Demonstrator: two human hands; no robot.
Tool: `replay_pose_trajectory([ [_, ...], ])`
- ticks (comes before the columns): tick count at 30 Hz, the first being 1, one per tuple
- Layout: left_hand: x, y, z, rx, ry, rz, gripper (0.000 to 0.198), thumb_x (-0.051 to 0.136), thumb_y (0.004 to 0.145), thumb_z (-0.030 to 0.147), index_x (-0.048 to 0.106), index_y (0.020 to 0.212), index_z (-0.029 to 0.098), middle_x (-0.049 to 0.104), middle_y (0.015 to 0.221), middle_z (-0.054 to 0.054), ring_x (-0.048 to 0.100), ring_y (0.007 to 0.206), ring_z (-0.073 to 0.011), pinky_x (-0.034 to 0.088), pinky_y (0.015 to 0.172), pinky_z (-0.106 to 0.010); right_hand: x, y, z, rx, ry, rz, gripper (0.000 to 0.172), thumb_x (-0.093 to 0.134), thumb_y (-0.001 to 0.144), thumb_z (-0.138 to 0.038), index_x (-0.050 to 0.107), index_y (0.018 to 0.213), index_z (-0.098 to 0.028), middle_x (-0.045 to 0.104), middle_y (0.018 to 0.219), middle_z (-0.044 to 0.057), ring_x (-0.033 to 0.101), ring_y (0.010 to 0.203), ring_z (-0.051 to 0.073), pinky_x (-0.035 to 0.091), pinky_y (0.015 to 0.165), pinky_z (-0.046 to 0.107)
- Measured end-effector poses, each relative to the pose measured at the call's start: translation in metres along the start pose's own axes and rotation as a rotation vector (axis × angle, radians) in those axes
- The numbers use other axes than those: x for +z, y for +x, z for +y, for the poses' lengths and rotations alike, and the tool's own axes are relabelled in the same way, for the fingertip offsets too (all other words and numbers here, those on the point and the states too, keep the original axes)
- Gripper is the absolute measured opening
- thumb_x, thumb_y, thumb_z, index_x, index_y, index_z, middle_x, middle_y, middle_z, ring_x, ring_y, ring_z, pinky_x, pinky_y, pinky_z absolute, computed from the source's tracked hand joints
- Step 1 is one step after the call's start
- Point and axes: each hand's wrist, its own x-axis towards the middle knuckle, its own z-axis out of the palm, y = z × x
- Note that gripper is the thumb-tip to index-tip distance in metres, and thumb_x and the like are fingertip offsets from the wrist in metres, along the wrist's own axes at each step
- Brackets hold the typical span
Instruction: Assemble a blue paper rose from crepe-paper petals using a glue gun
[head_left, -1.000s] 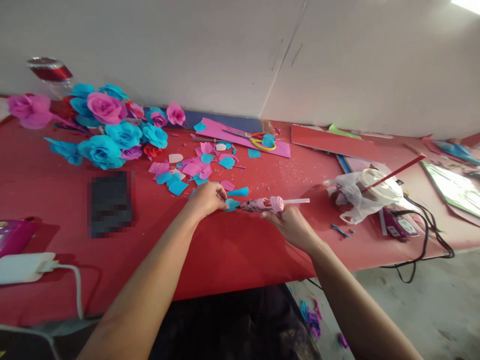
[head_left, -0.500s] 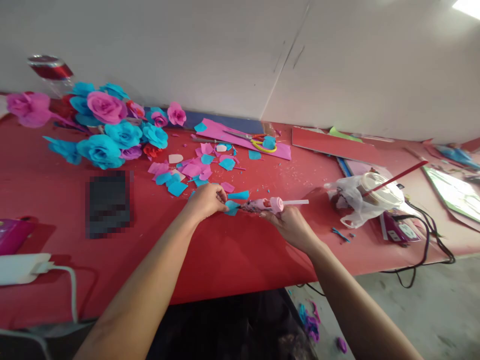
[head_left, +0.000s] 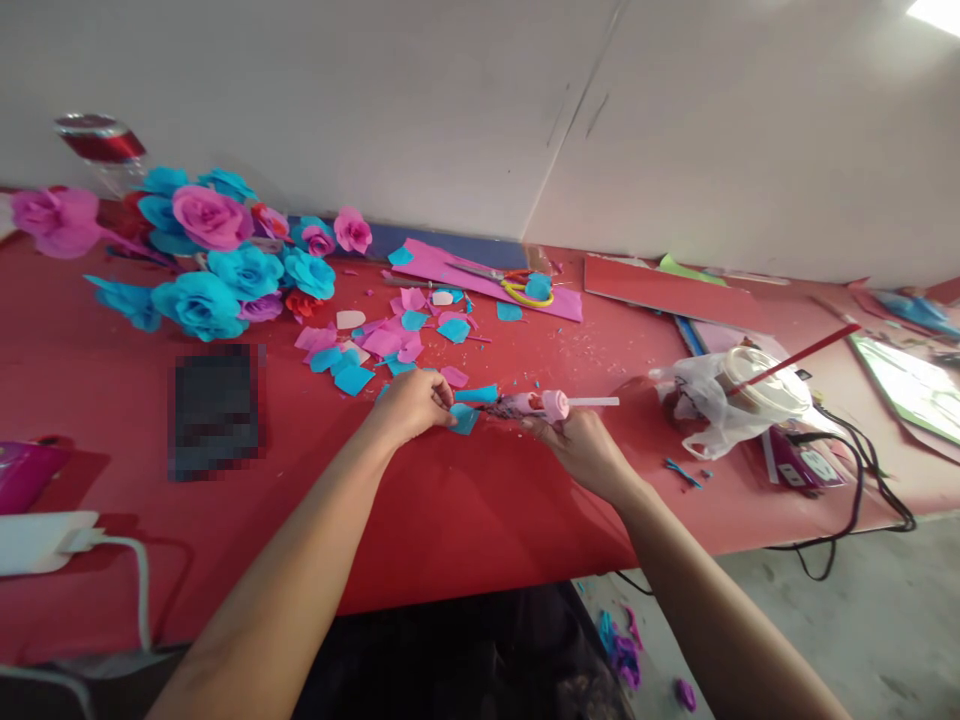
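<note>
My right hand [head_left: 583, 450] is wrapped round a pink glue gun [head_left: 534, 404] with a white glue stick out of its back, its nozzle pointing left. My left hand [head_left: 411, 403] is closed, pinching a blue paper petal [head_left: 465, 418] just at the nozzle's tip, low over the red table [head_left: 480, 500]. Another blue petal [head_left: 478, 393] lies right behind them. Loose blue and pink petals [head_left: 382, 340] are scattered just beyond my left hand.
Blue, pink and red paper roses [head_left: 217, 260] pile at the back left. Scissors [head_left: 510, 280] lie on a pink sheet at the back. A lidded cup with a red straw in a plastic bag [head_left: 739, 395], cables and a power strip sit right. A white adapter [head_left: 45, 540] lies front left.
Both hands stay almost in place; the blue petal has turned slightly under the glue gun's tip. The view shifted a little.
</note>
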Motion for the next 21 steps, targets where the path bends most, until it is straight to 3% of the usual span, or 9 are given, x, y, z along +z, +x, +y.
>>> replay_pose_trajectory([
  [5, 0.001, 0.002, -0.002, -0.014, -0.015, -0.002, 0.021, 0.075, 0.049, 0.021, 0.06, 0.063, 0.021, 0.063, 0.059, 0.002, 0.058, 0.059, -0.0161, 0.036, 0.055, -0.025, -0.002, -0.002, 0.001, -0.015, -0.077, -0.012, 0.038, 0.047, 0.087, -0.05, 0.064, 0.081, -0.016, 0.058, 0.061, 0.003, 0.053, 0.054, 0.016, 0.031, 0.05, 0.024],
  [8, 0.001, 0.001, -0.001, -0.028, -0.068, -0.014, 0.022, 0.075, 0.048, 0.02, 0.058, 0.062, 0.021, 0.061, 0.058, 0.002, 0.057, 0.059, -0.016, 0.037, 0.055, -0.026, -0.013, 0.001, 0.006, -0.041, -0.191, 0.021, 0.036, 0.043, 0.09, -0.049, 0.064, 0.09, -0.019, 0.066, 0.076, 0.006, 0.061, 0.069, 0.019, 0.036, 0.056, 0.025],
  [11, -0.004, -0.003, 0.004, -0.032, -0.226, -0.044, 0.023, 0.075, 0.049, 0.021, 0.058, 0.064, 0.019, 0.062, 0.061, 0.001, 0.058, 0.062, -0.0156, 0.04, 0.059, -0.026, -0.027, 0.012, 0.02, 0.039, -0.445, 0.086, 0.033, 0.044, 0.091, -0.045, 0.059, 0.103, -0.019, 0.067, 0.091, 0.01, 0.064, 0.08, 0.024, 0.039, 0.061, 0.028],
  [15, -0.013, -0.008, 0.007, -0.005, -0.367, -0.061, 0.03, 0.077, 0.05, 0.025, 0.06, 0.074, 0.018, 0.066, 0.07, 0.0, 0.061, 0.069, -0.0153, 0.044, 0.067, -0.027, -0.041, 0.029, 0.036, 0.128, -0.774, 0.049, 0.027, 0.044, 0.09, -0.023, 0.055, 0.111, -0.011, 0.061, 0.109, 0.021, 0.06, 0.094, 0.031, 0.041, 0.072, 0.038],
  [17, -0.016, -0.009, 0.008, 0.008, -0.395, -0.065, 0.033, 0.078, 0.05, 0.026, 0.06, 0.077, 0.018, 0.067, 0.073, -0.001, 0.061, 0.071, -0.0158, 0.044, 0.068, -0.028, -0.042, 0.032, 0.027, 0.09, -0.799, 0.088, 0.035, 0.048, 0.083, -0.015, 0.055, 0.117, -0.012, 0.051, 0.128, 0.023, 0.05, 0.11, 0.037, 0.039, 0.08, 0.044],
  [19, -0.018, -0.01, 0.009, 0.026, -0.407, -0.063, 0.034, 0.078, 0.049, 0.026, 0.06, 0.077, 0.018, 0.066, 0.072, -0.001, 0.061, 0.071, -0.016, 0.045, 0.068, -0.028, -0.037, 0.034, 0.005, -0.012, -0.703, 0.163, 0.041, 0.05, 0.079, -0.014, 0.056, 0.12, -0.017, 0.042, 0.14, 0.019, 0.039, 0.12, 0.039, 0.038, 0.082, 0.046],
  [21, -0.018, -0.011, 0.011, 0.043, -0.401, -0.049, 0.033, 0.078, 0.049, 0.026, 0.059, 0.075, 0.018, 0.064, 0.07, 0.001, 0.061, 0.069, -0.0154, 0.044, 0.068, -0.027, -0.028, 0.036, -0.025, -0.149, -0.508, 0.145, 0.033, 0.052, 0.08, -0.023, 0.064, 0.111, -0.023, 0.053, 0.13, 0.011, 0.043, 0.117, 0.033, 0.037, 0.085, 0.044],
])
